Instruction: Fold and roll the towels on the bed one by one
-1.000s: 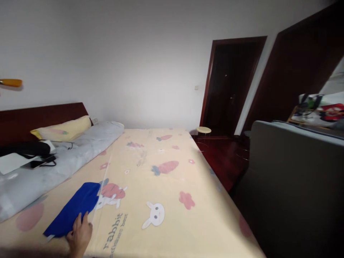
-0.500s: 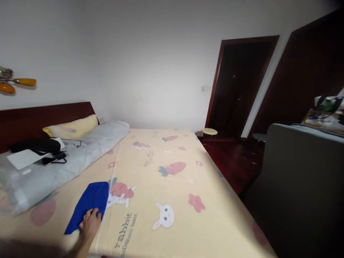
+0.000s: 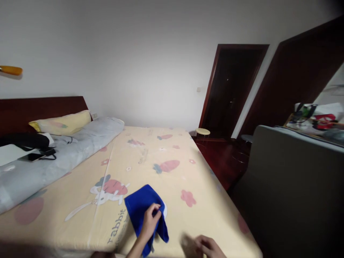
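Note:
A blue cloth (image 3: 141,208) lies bunched on the yellow printed bedsheet (image 3: 150,168) near the bed's front edge. My left hand (image 3: 150,221) pinches its near side, fingers closed on the fabric, and part of the cloth hangs below the hand. My right hand (image 3: 208,247) is low at the bottom edge, just right of the cloth, resting on the sheet. It is blurred and its fingers look curled; I cannot make out whether it holds anything.
A rolled grey quilt (image 3: 53,161) runs along the left side, with a black bag, a phone and white paper (image 3: 10,154) on it. A yellow pillow (image 3: 61,123) leans on the dark headboard. A grey padded piece (image 3: 290,186) stands right of the bed, with a small stool (image 3: 202,132) by the doorway.
The blue cloth was dragged from the left part of the bed to the middle front and is now bunched in my left hand. My right hand has come into view.

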A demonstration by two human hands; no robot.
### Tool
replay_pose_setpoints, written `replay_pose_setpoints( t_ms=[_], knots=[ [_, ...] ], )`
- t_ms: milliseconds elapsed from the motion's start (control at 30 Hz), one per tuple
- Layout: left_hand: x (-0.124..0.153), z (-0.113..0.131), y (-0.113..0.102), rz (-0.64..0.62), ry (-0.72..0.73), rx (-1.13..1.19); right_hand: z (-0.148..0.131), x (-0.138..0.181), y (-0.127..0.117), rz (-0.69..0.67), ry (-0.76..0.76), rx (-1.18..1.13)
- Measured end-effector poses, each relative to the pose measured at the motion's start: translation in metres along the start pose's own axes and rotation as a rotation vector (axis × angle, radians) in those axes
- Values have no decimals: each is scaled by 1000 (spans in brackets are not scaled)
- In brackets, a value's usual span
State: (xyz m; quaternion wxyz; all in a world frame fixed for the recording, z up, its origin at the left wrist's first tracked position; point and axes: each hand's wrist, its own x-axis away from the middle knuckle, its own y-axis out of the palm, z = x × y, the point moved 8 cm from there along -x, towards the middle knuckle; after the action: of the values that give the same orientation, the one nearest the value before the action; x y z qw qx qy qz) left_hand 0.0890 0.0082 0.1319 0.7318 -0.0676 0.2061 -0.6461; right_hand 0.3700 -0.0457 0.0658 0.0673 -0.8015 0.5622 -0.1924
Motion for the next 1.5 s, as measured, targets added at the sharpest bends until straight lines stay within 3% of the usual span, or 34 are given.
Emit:
replay_pose_setpoints(
  t_ms=[133, 267, 367, 467, 600, 700, 800, 933, 967, 1033, 1133, 1233, 1367, 1500],
  knots=[
    [18, 30, 34, -93, 9, 144, -51, -31, 47, 39, -191, -19],
    [20, 38, 32, -167, 19, 116, -76, -36, 64, 111, -250, 54],
    [22, 19, 28, -234, -18, 21, -80, -36, 43, 215, -263, -56],
    [33, -23, 30, -273, -70, -107, -74, -40, 6, 324, -288, -144],
    [57, -78, 34, -269, -74, -291, -40, -45, -39, 510, -138, 92],
    [65, -87, 32, -250, -24, -301, -17, -38, -51, 604, -14, 236],
    [61, -63, 26, -183, 20, -226, -31, -29, -25, 554, -104, 374],
    [52, -8, 31, -157, 130, -123, -75, -32, 60, 154, -318, 417],
    [51, 3, 34, -162, 162, -124, -80, -36, 74, 104, -306, 364],
    [49, 12, 38, -139, 207, -173, -78, -51, 82, 126, -215, 194],
    [45, -12, 29, -25, 170, -358, -55, -74, 53, 333, -57, -26],
    [38, -66, 7, 63, -5, -626, -17, -78, -7, 562, 102, -104],
    [25, -119, -34, 129, -225, -839, 48, -30, -93, 899, 391, -170],
    [2, -139, -67, 201, -398, -676, 97, 30, -141, 1041, 582, -123]
  ],
)
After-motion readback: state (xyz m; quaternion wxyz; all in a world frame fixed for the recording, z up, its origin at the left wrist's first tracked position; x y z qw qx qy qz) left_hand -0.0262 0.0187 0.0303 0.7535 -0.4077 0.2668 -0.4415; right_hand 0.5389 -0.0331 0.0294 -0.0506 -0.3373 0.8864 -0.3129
